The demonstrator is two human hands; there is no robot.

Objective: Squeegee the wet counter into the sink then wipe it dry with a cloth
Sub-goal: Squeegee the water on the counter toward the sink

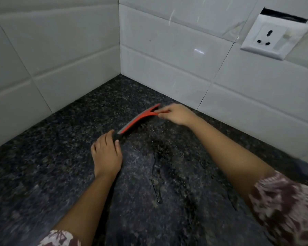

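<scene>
Red squeegee [140, 119] spans wet granite tabletop [43, 174], right hand [176, 113] pinching its handle, left hand [107, 155] apparently gripping the blade end.

A red squeegee [138, 120] lies across the dark speckled surface [43, 166] near the corner of two white tiled walls [167, 59]. The left hand [107, 155] holds its dark end, with the fingers [103, 139] curled over it. The right hand [176, 113] pinches the red handle at the other end. A wet streak [157, 174] runs on the surface between the two arms. A white socket [274, 38] sits on the right wall. Both sleeves [284, 206] have a patterned print.
</scene>
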